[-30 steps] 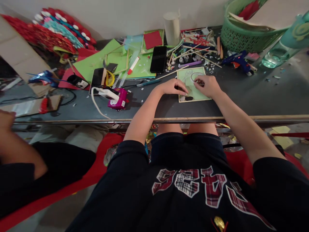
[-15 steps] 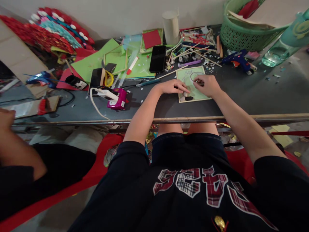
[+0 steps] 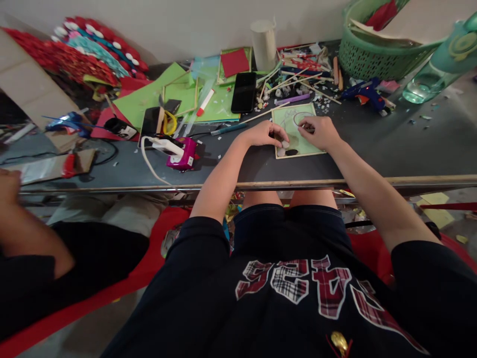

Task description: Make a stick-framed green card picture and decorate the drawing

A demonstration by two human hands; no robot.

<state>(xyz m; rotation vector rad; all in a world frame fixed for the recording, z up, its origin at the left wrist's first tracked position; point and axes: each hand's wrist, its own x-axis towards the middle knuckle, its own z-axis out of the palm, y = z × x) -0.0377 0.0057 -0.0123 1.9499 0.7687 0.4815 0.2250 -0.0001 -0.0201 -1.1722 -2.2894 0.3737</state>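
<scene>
A light green card [image 3: 312,144] with a pale stick border lies on the table, with thin lines drawn on it. On its lower left are a pale pebble [image 3: 285,144], a second pale pebble [image 3: 280,152] and a black pebble [image 3: 292,152]. The fingers and thumb of my left hand [image 3: 266,134] curl around the upper pale pebble. My right hand [image 3: 319,132] rests over the card's right side with its fingertips pinched together. They meet a thin, dark curved line [image 3: 295,118]; whether it is a strand or a drawn line is unclear, and what they hold is hidden.
Behind the card are a black phone [image 3: 243,93], loose sticks [image 3: 294,82] and paper scraps. A blue glue gun [image 3: 367,94], green basket [image 3: 376,59] and bottle [image 3: 428,79] stand right. A purple power adapter [image 3: 182,154] sits left, where another person's arm [image 3: 30,228] shows.
My left hand's fingers were stretched over the pebbles and are now curled around the upper pale one. My right hand keeps nearly the same place and pinch.
</scene>
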